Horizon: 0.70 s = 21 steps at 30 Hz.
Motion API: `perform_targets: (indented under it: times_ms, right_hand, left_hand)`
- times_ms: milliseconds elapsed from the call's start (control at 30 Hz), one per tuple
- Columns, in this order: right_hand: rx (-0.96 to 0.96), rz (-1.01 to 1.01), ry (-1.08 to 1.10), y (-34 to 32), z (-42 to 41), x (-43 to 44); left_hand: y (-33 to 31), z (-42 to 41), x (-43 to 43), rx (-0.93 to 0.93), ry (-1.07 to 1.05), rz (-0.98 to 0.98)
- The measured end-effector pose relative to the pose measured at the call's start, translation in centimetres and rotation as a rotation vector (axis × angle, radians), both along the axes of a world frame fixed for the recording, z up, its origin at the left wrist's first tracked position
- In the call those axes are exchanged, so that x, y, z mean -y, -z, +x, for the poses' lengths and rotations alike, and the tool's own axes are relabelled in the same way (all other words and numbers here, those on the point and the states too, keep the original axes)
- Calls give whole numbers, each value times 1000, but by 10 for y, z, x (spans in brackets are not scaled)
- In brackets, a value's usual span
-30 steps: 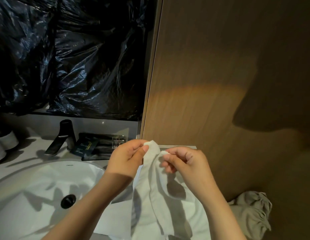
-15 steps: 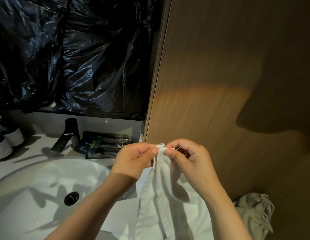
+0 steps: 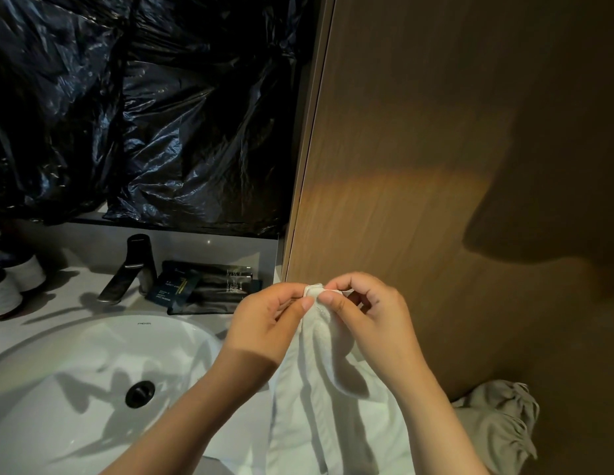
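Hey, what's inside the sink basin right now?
Only a dark drain plug shows in the sink. Its right side is hidden by the left hand, its forearm and the white towel.

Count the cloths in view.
2. A white towel hangs at centre, its top edge pinched by the left hand and right hand. A crumpled beige cloth lies at lower right, beside the wood panel. Others may lie out of frame.
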State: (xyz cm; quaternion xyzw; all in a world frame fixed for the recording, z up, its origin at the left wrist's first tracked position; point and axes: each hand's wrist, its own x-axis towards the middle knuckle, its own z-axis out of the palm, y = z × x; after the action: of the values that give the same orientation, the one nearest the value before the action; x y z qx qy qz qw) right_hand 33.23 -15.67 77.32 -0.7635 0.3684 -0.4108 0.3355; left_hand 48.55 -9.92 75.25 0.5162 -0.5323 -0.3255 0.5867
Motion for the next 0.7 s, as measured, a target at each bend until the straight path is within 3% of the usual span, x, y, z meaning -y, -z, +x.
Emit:
perform_targets:
  times_ms: [200,467,700]
  right_hand:
    - [-127,-59,14,-16,-6,12]
    - [-106,-92,-98,-44,-12,35]
    - [-199,-14,-66,-6,-28,47]
  left_hand:
    - [-24,15,21,222,-183,-52]
    - [-87,50,74,350,-302,-107]
    - [-80,73,94,419,-383,-32]
